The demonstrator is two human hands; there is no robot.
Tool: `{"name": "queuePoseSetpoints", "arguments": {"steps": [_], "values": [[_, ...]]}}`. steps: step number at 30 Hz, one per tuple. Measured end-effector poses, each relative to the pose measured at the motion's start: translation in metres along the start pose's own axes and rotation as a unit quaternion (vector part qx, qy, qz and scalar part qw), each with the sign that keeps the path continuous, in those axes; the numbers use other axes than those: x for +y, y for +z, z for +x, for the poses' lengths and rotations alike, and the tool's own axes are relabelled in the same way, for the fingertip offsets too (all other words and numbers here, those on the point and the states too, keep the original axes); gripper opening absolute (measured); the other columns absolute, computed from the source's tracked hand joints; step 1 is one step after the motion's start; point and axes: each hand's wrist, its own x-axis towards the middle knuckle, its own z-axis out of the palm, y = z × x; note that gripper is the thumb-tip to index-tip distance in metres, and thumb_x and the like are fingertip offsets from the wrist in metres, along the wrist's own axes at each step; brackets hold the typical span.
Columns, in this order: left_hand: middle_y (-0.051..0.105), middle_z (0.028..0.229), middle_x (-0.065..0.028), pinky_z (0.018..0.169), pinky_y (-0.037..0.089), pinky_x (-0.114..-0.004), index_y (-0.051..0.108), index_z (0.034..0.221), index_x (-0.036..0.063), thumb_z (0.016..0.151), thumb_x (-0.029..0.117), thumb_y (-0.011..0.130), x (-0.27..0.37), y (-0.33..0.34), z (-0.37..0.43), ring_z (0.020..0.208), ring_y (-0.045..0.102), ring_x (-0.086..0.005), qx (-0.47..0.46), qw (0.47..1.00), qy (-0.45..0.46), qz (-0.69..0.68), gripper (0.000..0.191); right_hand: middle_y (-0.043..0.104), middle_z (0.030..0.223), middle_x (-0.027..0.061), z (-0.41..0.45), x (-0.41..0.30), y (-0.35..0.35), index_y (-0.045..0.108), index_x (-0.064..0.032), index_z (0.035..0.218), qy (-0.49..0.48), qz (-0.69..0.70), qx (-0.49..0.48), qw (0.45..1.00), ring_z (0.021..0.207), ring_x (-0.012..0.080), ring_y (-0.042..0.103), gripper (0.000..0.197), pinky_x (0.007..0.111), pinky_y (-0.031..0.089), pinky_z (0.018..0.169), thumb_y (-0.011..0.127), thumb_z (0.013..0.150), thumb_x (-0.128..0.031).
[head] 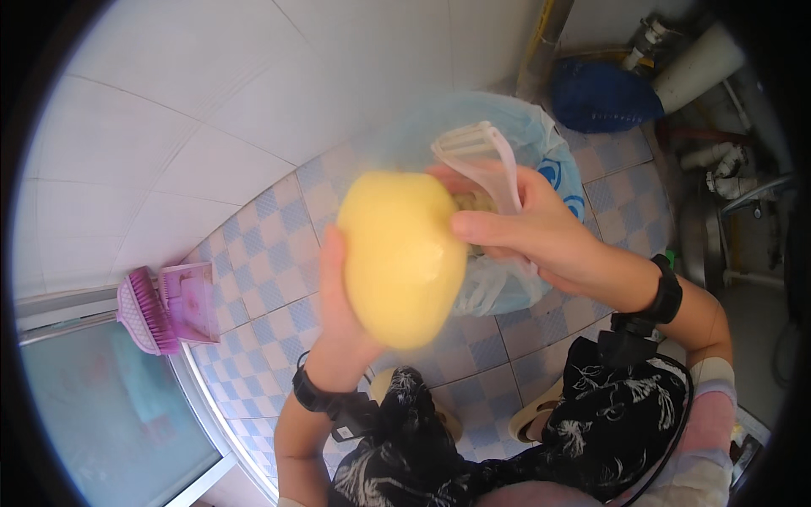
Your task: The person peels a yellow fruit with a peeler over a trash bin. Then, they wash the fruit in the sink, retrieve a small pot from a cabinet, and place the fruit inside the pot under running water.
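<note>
A large, smooth yellow peeled potato (404, 260) is held up close to the camera. My left hand (348, 355) grips it from the left and below, with the fingers partly hidden behind it. In my right hand (545, 234) is a pale pink Y-shaped peeler (504, 168), its blade end pointing up and away from the potato. My right thumb rests against the potato's right side. Below both hands stands a bin lined with a light blue plastic bag (564, 152). Peelings (478, 204) show inside it, largely covered by the hands and potato.
A white tiled wall (241, 76) rises ahead. At left, a purple broom head (142, 310) and dustpan (193, 303) stand beside a frosted glass door (120, 405). White pipes (709, 60) and a dark blue bag (605, 95) are at right. Blue-and-pink checkered tiles (279, 215) cover the floor.
</note>
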Motion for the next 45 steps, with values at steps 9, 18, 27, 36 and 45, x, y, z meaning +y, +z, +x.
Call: {"name": "queuePoseSetpoints", "arguments": {"steps": [9, 18, 27, 36, 45], "values": [[0.048, 0.126, -0.0155, 0.097, 0.038, -0.052, 0.042, 0.128, 0.0061, 0.092, 0.047, 0.035, 0.044, 0.101, 0.027, 0.115, 0.047, -0.0335, -0.093, 0.991, -0.087, 0.031, 0.055, 0.056, 0.109, 0.0101, 0.001, -0.074, 0.007, 0.039, 0.0003, 0.127, -0.035, 0.112, -0.051, 0.992, 0.078, 0.0130, 0.061, 0.050, 0.022, 0.053, 0.061, 0.056, 0.089, -0.027], [0.050, 0.122, -0.0201, 0.090, 0.047, -0.048, 0.041, 0.126, 0.0019, 0.094, 0.043, 0.033, 0.046, 0.071, 0.054, 0.106, 0.054, -0.0395, -0.156, 0.925, -0.301, -0.174, 0.053, 0.055, 0.095, 0.0015, 0.000, -0.055, 0.017, 0.044, -0.0099, 0.122, 0.011, 0.333, 0.026, 0.943, 0.063, 0.0060, 0.049, 0.045, 0.018, 0.041, 0.050, 0.035, 0.095, -0.045], [0.056, 0.111, -0.0102, 0.083, 0.047, -0.032, 0.043, 0.124, 0.0036, 0.088, 0.049, 0.047, 0.013, 0.079, 0.054, 0.100, 0.056, -0.0202, 0.014, 0.888, -0.013, 0.460, 0.058, 0.051, 0.081, -0.0025, -0.004, -0.023, -0.026, 0.041, -0.0085, 0.124, -0.031, 0.266, 0.060, 0.962, 0.051, 0.0029, 0.036, 0.038, 0.018, 0.035, 0.047, 0.039, 0.096, -0.035], [0.058, 0.111, -0.0139, 0.076, 0.053, -0.033, 0.041, 0.127, 0.0008, 0.088, 0.033, 0.055, 0.008, 0.118, 0.038, 0.095, 0.060, -0.0186, 0.011, 0.882, -0.125, 0.455, 0.053, 0.059, 0.097, 0.0031, -0.017, -0.039, -0.037, 0.052, -0.0068, 0.117, -0.076, 0.002, 0.099, 0.992, 0.074, 0.0073, 0.057, 0.045, 0.019, 0.048, 0.052, 0.066, 0.081, -0.030], [0.050, 0.121, -0.0121, 0.086, 0.047, -0.036, 0.032, 0.133, 0.0045, 0.081, 0.017, 0.061, 0.002, 0.100, -0.006, 0.109, 0.051, -0.0224, 0.007, 0.943, -0.049, 0.328, 0.061, 0.059, 0.103, 0.0051, -0.019, -0.043, -0.029, 0.053, -0.0049, 0.117, -0.049, 0.006, -0.001, 0.999, 0.090, 0.0129, 0.057, 0.038, 0.025, 0.048, 0.076, 0.063, 0.083, -0.019]]}}
